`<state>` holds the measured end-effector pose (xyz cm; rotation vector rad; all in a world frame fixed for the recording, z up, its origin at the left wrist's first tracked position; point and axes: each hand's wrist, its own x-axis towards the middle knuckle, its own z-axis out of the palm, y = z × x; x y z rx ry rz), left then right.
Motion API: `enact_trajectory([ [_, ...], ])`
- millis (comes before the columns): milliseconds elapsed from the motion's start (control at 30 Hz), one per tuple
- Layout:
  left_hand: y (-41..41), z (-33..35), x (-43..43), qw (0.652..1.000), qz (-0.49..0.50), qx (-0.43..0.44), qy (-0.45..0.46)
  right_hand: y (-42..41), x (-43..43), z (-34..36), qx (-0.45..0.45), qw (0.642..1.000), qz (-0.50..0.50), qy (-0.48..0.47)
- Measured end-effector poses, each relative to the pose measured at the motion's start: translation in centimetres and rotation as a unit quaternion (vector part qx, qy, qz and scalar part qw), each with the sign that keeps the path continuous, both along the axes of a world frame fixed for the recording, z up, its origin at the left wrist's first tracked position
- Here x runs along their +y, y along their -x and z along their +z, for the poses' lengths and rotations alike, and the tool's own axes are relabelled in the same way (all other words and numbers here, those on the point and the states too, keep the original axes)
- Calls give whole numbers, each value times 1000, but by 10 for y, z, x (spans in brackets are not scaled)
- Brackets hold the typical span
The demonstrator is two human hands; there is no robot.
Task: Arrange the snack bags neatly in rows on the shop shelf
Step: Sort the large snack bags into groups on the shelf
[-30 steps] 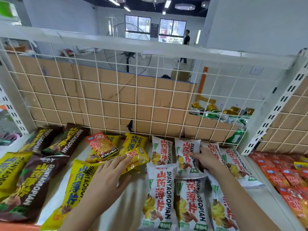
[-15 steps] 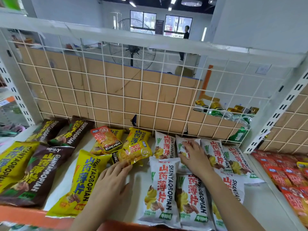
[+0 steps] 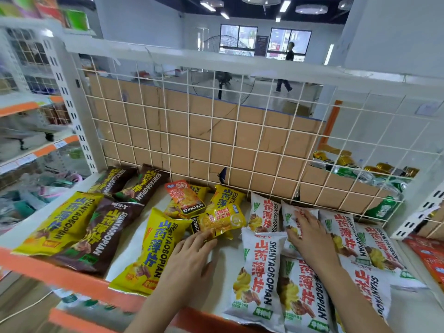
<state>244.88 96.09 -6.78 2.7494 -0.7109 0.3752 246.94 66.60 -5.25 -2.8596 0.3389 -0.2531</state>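
Touching a small yellow snack bag (image 3: 219, 222) on the shelf (image 3: 223, 257) with straight-fingered left hand (image 3: 189, 258), pressing a far white snack bag (image 3: 289, 216) under flat right hand (image 3: 310, 239), brown bags (image 3: 105, 236) left, wire grid (image 3: 216, 140) far, cans (image 3: 348, 164) far right.

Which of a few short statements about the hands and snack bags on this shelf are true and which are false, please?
1. The right hand lies flat on a white bag in the back row. True.
2. The left hand grips a brown bag. False: its fingertips touch the small yellow Konchew bag.
3. Brown bags lie at the shelf's left end. True.
4. The small red Konchew bag lies among the white bags. False: it rests on a yellow bag, left of the white ones.
5. Cans show behind the wire back panel, at right. True.
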Motion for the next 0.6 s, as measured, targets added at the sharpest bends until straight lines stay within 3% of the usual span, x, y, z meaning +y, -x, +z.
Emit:
enact_trajectory([
  [300,12,15,23,999,-21,-31,39,20,24,30,-52,997,-10,-47],
  [600,-4,28,131,992,64,-63,94,29,116,66,-61,990,115,-52],
])
